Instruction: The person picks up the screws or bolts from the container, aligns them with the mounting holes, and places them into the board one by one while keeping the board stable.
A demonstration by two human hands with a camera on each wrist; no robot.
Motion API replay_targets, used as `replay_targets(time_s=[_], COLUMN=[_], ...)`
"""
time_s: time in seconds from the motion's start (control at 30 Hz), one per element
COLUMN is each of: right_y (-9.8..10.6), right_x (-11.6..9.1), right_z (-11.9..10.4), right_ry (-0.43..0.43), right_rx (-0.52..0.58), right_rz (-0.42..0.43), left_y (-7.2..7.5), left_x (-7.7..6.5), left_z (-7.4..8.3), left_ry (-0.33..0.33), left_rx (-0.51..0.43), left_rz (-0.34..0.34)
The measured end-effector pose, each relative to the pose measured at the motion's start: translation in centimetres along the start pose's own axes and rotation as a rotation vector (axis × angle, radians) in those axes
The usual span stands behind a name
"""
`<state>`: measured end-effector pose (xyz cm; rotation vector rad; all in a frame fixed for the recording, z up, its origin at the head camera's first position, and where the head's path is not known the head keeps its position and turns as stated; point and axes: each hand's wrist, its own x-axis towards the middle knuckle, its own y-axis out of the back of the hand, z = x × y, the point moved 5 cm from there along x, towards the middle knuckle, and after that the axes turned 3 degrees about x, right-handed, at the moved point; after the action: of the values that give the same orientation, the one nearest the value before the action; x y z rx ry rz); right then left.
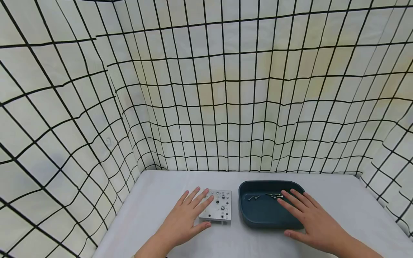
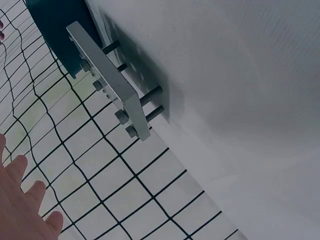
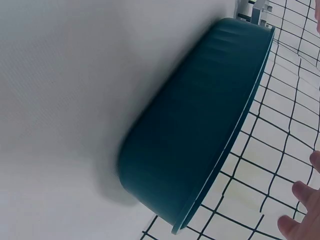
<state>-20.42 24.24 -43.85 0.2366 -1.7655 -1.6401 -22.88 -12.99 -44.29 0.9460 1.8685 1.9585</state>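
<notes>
A flat metal plate [image 1: 217, 207] with holes and several bolts stands on the white table. In the left wrist view, bolt shanks [image 2: 151, 95] stick out beneath the plate [image 2: 112, 75] like short legs. My left hand [image 1: 182, 218], fingers spread, hovers at the plate's left side and overlaps its edge in the head view. To the right is a dark teal tray [image 1: 258, 223] with several small screws [image 1: 274, 195] in it. My right hand [image 1: 314, 224], also spread, is over the tray's right end. Neither hand holds anything.
White cloth covers the table [image 1: 155, 190]. Around it rise white walls [image 1: 206, 89] with a black grid, at the back and both sides. The tray stands just right of the plate, with a narrow gap between.
</notes>
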Motion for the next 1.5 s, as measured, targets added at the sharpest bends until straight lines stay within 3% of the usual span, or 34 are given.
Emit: replay_targets(time_s=[0.37,0.7,0.93,1.17,1.5], right_y=[-0.7,-0.9,-0.9,-1.8,-4.0], right_x=[0.0,1.5,3.4,5.9,9.6], right_z=[0.5,1.5,2.5,3.5,4.4], right_ry=[-0.024,-0.075,-0.108,-0.061,-0.036], right_rx=[0.128,0.326,0.393,0.457,0.528], right_rz=[-0.057,-0.196,-0.292,-0.355,-0.483], left_y=[-1.0,-3.2,-5.0,-6.5,-7.5], left_x=[-0.5,-0.8,-0.5,-0.2,0.4], left_z=[-0.5,-2.5,-3.9,-4.7,-5.4], left_ry=[0.062,0.269,0.355,0.423,0.441], left_rx=[-0.079,-0.318,-0.48,-0.658,-0.76], left_rz=[-0.012,-0.209,-0.318,-0.391,-0.428])
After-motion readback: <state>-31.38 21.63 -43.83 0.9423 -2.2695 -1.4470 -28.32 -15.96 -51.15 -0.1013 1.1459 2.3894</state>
